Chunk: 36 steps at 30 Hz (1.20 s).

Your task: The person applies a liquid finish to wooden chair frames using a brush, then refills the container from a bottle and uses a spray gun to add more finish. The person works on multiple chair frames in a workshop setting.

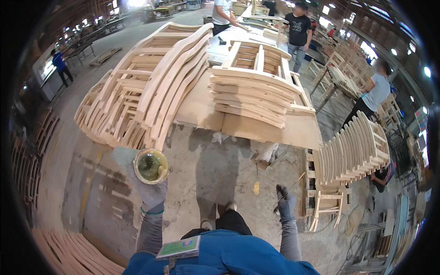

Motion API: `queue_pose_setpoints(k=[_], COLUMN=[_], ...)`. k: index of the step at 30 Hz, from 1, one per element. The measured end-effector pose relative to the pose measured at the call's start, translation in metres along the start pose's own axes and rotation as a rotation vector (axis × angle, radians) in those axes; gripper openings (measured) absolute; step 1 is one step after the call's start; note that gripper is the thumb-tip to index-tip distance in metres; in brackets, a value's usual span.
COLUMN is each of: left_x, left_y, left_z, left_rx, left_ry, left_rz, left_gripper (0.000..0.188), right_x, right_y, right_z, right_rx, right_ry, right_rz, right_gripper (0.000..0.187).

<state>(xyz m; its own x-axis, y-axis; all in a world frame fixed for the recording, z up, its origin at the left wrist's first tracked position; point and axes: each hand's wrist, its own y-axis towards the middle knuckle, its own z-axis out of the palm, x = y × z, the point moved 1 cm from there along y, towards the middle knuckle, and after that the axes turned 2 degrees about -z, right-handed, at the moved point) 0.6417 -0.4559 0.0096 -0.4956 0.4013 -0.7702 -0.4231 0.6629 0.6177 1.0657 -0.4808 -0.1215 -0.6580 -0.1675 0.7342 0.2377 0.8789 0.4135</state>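
My left hand (153, 193), in a grey glove, grips a small round pot (137, 161) at the left, holding it upright. Murky yellow-green liquid is inside, with a pale lump at one side. Grey fabric (123, 157) shows beside the pot; whether it is glove or rag I cannot tell. My right hand (286, 201), in a dark-tipped grey glove, hangs low at the right with its fingers closed. A thin stick (300, 177) slants up and away from it, and a small dark end shows below the fingers. Both hands are apart from the wooden frames in front.
Curved wooden chair frames (172, 75) lean in a stack at the left of a board-covered table (197, 112). More frames (252, 87) lie piled at its right. Another row (353, 146) stands on a pallet (310, 183). Several people, including one in black (299, 30), are around.
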Motion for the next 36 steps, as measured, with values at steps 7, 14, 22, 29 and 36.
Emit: queue_pose_setpoints(k=[7, 14, 22, 29, 36], left_x=[0.072, 0.073, 0.080, 0.079, 0.097], left_y=[0.045, 0.121, 0.216, 0.265, 0.282], left_z=[0.055, 0.175, 0.299, 0.365, 0.380], left_rx=[-0.215, 0.012, 0.095, -0.133, -0.089], left_ry=[-0.679, -0.321, -1.321, -0.883, -0.799], left_rz=[-0.423, -0.079, -0.515, -0.420, -0.431], left_gripper=[0.057, 0.062, 0.066, 0.060, 0.064], right_x=[-0.023, -0.115, -0.249, -0.328, -0.345], right_y=[0.132, 0.316, 0.483, 0.546, 0.584], right_z=[0.013, 0.033, 0.048, 0.138, 0.190], right_rx=[-0.110, -0.298, -0.176, -0.263, -0.368], right_ry=[-0.039, 0.119, -0.334, -0.169, -0.012], right_rz=[0.015, 0.098, 0.399, 0.701, 0.737], right_gripper=[0.019, 0.029, 0.075, 0.093, 0.095])
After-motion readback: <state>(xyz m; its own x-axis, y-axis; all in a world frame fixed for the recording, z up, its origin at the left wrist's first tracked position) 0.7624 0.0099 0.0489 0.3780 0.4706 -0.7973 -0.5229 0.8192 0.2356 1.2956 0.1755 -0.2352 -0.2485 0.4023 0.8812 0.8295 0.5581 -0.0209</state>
